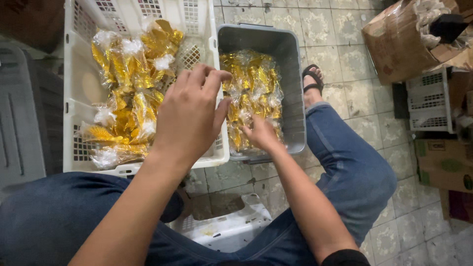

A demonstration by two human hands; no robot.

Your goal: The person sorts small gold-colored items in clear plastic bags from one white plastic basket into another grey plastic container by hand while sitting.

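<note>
My left hand [189,116] hovers over the right rim of a white plastic crate [71,103], fingers slightly bent and apart, with nothing seen in it. The crate holds several clear bags of gold-wrapped items [129,93]. My right hand [261,134] reaches down into a grey plastic bin [290,54] and rests among the loose gold-wrapped pieces in clear film [251,83]; its fingers are buried in them, so its grip is hidden. The bin stands right beside the crate on the tiled floor.
My legs in blue jeans [354,167] frame the scene, with a sandalled foot [312,81] by the bin. A white stool [229,229] sits between my knees. Cardboard boxes [401,42] and a small white basket [429,101] stand at the right. A grey lid [19,113] lies left.
</note>
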